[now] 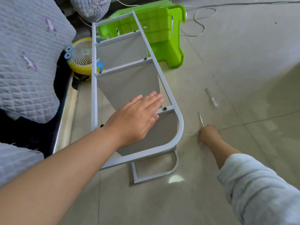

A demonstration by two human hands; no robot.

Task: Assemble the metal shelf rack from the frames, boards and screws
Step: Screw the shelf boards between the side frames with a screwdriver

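Observation:
The white metal shelf rack [180,125] lies on its side on the tiled floor, with grey boards [129,83] fixed between its two frames by dark screws [164,108]. My left hand [138,117] rests flat, fingers straight, on the upper frame's crossbar near the rounded end. To the right of the rack, my right hand [209,134] is low at the floor and blurred, its fingers curled round the handle of a screwdriver [201,119] whose thin shaft points away from me. A second screwdriver with a clear handle [211,99] lies on the floor further out.
A green plastic stool [162,34] lies behind the rack's far end. A yellow fan [82,57] sits left of the rack beside a bed with a grey quilt [29,62]. Cables [199,21] trail across the floor at the back right.

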